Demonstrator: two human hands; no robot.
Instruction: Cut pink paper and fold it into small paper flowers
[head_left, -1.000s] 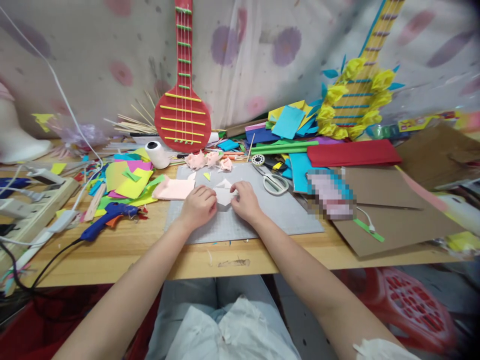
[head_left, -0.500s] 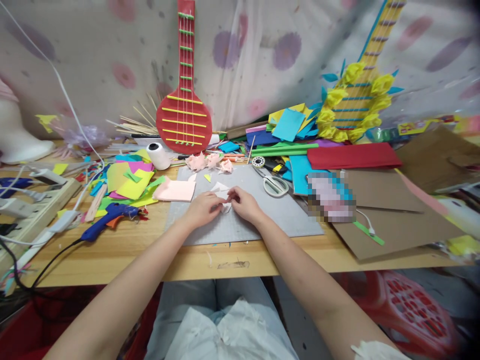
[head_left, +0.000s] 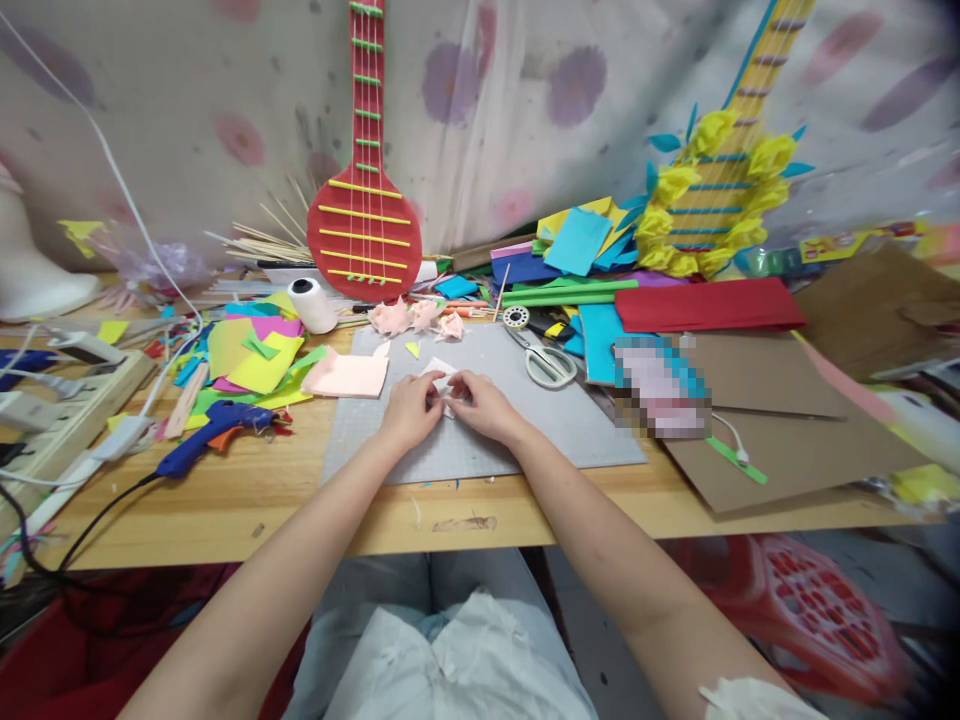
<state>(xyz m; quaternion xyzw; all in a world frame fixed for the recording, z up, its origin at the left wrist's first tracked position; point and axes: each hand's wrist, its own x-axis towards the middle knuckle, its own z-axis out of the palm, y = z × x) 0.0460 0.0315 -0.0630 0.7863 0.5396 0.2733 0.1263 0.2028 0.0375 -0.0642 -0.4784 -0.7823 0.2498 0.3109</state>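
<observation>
Over the grey cutting mat (head_left: 517, 440), my left hand (head_left: 414, 408) and my right hand (head_left: 480, 404) are close together, fingers curled on a small piece of pale paper (head_left: 441, 367). Its far corner shows beyond my fingertips; the rest is partly hidden by my hands. Left of the mat's middle lies a stack of pale pink paper (head_left: 346, 376). Several crumpled pink paper flowers (head_left: 397, 317) sit along the mat's far edge, near a small yellow-green scrap (head_left: 412, 350). To the right rest scissors (head_left: 547, 365) with light handles.
A blue glue gun (head_left: 217, 435) lies left, its cord running to a power strip (head_left: 75, 420). Behind stand a red paper lute (head_left: 365, 235) and a yellow one with paper flowers (head_left: 705, 200). Brown cardboard (head_left: 787, 460) covers the right side; a thread spool (head_left: 312, 305) stands behind coloured scraps.
My hands have shifted slightly and the fingers now sit differently on the pale paper, with the left hand's fingers more curled. The camera view has tilted a little.
</observation>
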